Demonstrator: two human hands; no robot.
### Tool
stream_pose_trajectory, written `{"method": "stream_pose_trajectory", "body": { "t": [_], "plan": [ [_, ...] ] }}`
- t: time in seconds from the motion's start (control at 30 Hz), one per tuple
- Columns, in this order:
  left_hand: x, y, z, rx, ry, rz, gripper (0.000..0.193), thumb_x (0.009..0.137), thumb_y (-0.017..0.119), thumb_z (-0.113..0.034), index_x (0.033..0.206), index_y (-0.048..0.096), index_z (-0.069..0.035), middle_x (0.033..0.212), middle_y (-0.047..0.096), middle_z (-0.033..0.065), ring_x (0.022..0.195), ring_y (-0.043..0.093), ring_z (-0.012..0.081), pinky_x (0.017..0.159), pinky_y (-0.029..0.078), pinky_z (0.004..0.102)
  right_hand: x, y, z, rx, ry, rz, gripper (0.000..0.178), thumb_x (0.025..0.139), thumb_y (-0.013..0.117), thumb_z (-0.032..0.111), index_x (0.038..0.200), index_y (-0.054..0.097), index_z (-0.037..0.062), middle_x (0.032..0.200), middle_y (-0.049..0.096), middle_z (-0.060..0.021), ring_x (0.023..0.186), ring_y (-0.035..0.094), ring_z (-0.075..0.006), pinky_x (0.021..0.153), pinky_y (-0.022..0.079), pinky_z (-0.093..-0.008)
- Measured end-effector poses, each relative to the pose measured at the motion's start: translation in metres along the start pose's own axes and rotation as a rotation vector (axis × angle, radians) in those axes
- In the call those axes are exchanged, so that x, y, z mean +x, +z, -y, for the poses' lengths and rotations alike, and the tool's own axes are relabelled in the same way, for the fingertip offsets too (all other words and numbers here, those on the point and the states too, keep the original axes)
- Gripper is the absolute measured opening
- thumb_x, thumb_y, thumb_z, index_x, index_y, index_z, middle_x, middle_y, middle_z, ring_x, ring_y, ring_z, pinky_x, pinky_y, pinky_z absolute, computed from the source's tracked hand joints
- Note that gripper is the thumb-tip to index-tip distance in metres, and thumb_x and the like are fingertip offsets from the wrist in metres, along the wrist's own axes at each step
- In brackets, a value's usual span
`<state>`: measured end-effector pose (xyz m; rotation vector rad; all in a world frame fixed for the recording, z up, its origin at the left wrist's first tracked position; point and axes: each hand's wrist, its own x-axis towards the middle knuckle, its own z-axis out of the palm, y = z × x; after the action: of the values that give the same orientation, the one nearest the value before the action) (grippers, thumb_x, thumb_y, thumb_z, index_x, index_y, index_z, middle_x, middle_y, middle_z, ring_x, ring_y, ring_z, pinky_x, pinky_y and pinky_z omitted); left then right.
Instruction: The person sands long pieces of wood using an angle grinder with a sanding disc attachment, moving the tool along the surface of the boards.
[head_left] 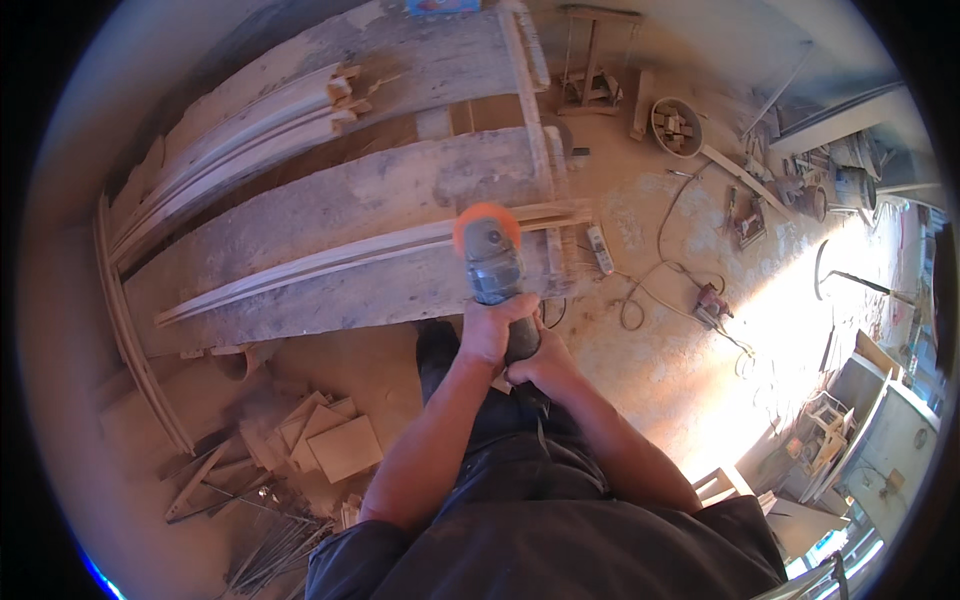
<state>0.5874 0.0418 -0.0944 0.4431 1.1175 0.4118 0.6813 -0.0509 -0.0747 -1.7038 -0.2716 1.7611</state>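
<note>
Both of my hands grip an angle grinder (pixel 497 268) with a round orange disc at its far end. My left hand (pixel 486 332) wraps round the body behind the head, and my right hand (pixel 544 362) closes round the rear of the handle. Under the disc lies a long pale wooden strip (pixel 350 260), running across the near plank of a dusty bench (pixel 400 190). The disc is over the strip towards its right end; whether it touches the wood I cannot tell.
More long wooden mouldings (pixel 240 143) lie on the far left of the bench. Right of it, a power strip (pixel 600 250) and cords rest on the floor beside a reddish power tool (pixel 712 304). A bucket of wood offcuts (pixel 677 128) stands beyond. Boards (pixel 343 448) are piled at lower left.
</note>
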Motion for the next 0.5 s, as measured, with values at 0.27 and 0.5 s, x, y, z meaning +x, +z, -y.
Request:
{"method": "stream_pose_trajectory", "body": {
  "t": [0.27,0.5],
  "plan": [
    [0.017,0.082,0.029,0.106,-0.075,0.103,0.015,0.08,0.078,-0.009,0.089,0.069,-0.001,0.076,0.067,0.009,0.065,0.067,0.0214,0.063,0.055,0.0368,-0.015,-0.075,-0.026,0.179,0.016,-0.094,0.051,0.061,0.079,0.005,0.109,0.063,0.0,0.084,0.068,-0.005,0.072,0.066,-0.0165,0.067,0.055,-0.0335],
    [0.013,0.043,0.027,0.042,-0.059,0.016,0.018,0.083,0.073,-0.015,0.087,0.069,0.002,0.077,0.068,0.0117,0.065,0.066,0.0232,0.064,0.054,0.0357,-0.016,-0.056,0.012,0.041,-0.03,0.082,0.054,0.063,0.079,0.007,0.114,0.063,-0.0007,0.086,0.068,-0.0053,0.077,0.066,-0.0149,0.07,0.055,-0.0318]
  ]
}}
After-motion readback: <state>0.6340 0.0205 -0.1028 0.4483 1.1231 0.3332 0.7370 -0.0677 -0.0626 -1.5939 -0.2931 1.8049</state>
